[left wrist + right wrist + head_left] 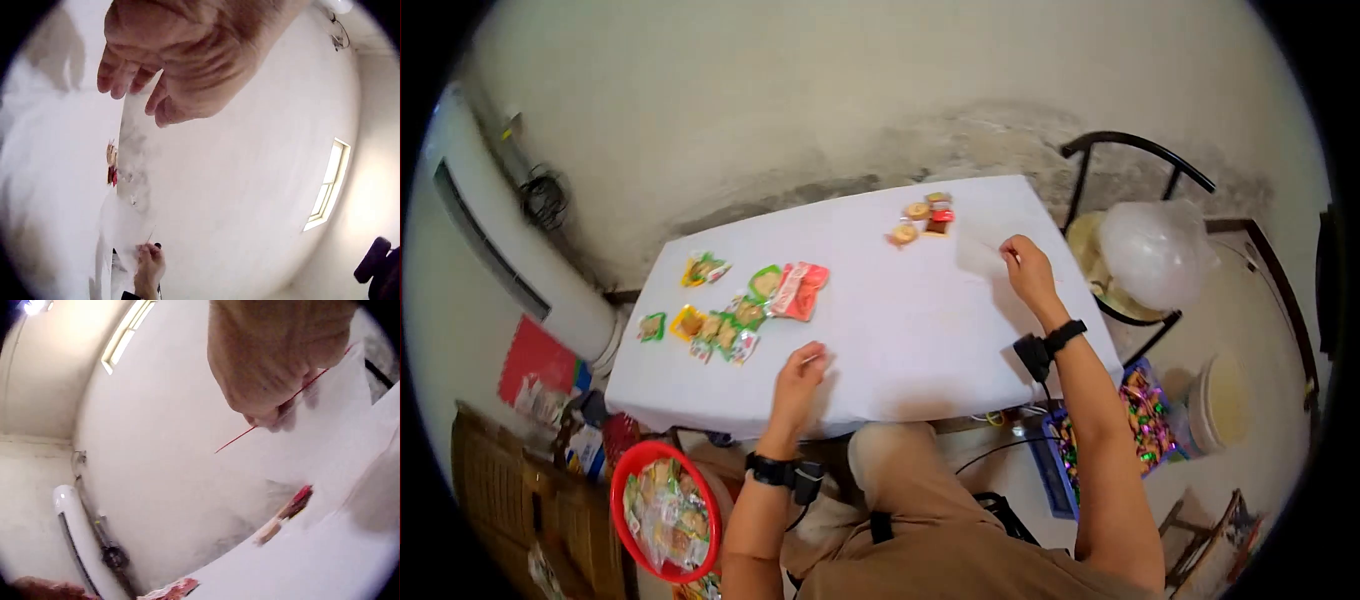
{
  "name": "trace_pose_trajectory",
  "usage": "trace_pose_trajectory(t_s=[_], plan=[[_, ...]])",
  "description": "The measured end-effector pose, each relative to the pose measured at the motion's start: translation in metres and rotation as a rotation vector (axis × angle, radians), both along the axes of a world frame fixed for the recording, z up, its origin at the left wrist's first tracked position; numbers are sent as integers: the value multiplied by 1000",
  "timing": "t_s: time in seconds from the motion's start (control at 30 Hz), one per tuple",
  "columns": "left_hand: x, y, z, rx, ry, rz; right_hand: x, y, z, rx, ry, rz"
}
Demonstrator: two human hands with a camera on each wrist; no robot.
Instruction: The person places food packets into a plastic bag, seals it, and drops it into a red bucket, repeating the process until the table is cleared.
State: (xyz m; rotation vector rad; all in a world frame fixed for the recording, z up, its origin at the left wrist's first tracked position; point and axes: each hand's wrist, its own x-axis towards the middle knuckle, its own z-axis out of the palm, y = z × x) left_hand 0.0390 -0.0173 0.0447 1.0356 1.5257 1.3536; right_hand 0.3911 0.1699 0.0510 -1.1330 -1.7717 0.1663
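My right hand (1032, 275) is above the table's right side, its fingertips pinching a thin clear plastic bag (340, 394). The bag has a red line along its edge, and in the left wrist view the bag (120, 225) hangs below that hand. My left hand (798, 388) hovers over the front edge, fingers loosely bent, with nothing visible in them. Small round snack packs (903, 234) and a red pack (941, 215) lie at the back, left of the right hand. Beyond the left hand are a red-and-white packet (800, 291) and several green and yellow packs (725, 331).
A white cloth covers the table (890, 350). A red basket (619, 530) of packs stands at lower left, a blue crate (1055, 485) of shiny wrapped pieces at lower right. A black-framed chair (1140, 140) holding a clear bag (1157, 255) is at right, near a white bucket (1225, 400).
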Motion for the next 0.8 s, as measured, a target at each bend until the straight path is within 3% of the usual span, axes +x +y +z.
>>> trace_pose_trajectory(t_s=[0.07, 0.13, 0.2, 0.27, 0.3, 0.4, 0.8], plan=[[-2, 8, -17, 159, 63, -130, -36, -8, 5, 26, 11, 94], [5, 7, -11, 224, 167, -85, -76, -30, 10, 173, -48, 282], [13, 9, 2, 286, 273, -58, -112, -53, 12, 177, -116, 462], [19, 8, 19, 542, 905, 34, -141, -68, 5, 192, -205, 562], [21, 10, 23, 613, 1013, 41, -154, -76, 1, 150, -225, 570], [16, 18, 6, 549, 1065, -73, -177, -81, -15, 92, -258, 559], [-10, 48, -48, 513, 1007, 24, -181, -81, -32, 10, -356, 399]])
